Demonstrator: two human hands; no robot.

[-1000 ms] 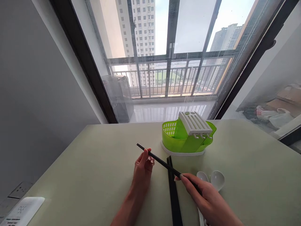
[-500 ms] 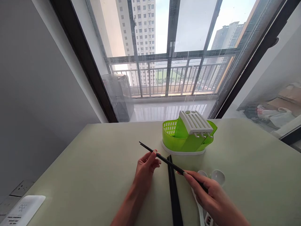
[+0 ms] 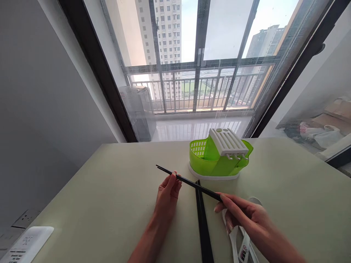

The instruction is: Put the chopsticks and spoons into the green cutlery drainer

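Note:
A pair of black chopsticks [image 3: 189, 182] is held slantwise above the table, thin tips up to the left. My left hand [image 3: 168, 190] pinches them near the tips, thumb on top. Closer to me, my right hand [image 3: 244, 213] grips their thick end. Several more black chopsticks [image 3: 203, 223] lie on the table beneath, pointing away from me. White spoons [image 3: 233, 241] lie under and beside my right hand, which partly hides them; one has a label on its handle.
A green utensil caddy [image 3: 204, 167] with a white slotted top and hooks stands beyond my hands. The pale table [image 3: 109, 190] reaches to a glass door. A white device [image 3: 30, 244] with a display lies at the near left.
Both hands have shifted: the left slightly left with the chopstick tips, the right back toward the thick end. My right hand's fingers have opened out somewhat, exposing more of the spoon handles.

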